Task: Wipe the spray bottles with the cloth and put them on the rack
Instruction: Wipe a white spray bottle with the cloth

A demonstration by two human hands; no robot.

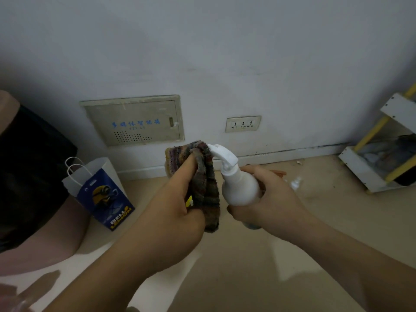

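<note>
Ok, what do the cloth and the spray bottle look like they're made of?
Cloth: looks like knitted or terry fabric, matte; ribbed multicoloured stripes and fuzzy edges. Spray bottle: probably plastic, smooth, white, faintly glossy; moulded trigger head.

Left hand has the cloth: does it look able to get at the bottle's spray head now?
Likely yes: the cloth in the left hand sits beside the spray head, and the right hand grips the spray bottle lower down, leaving the head uncovered.
</note>
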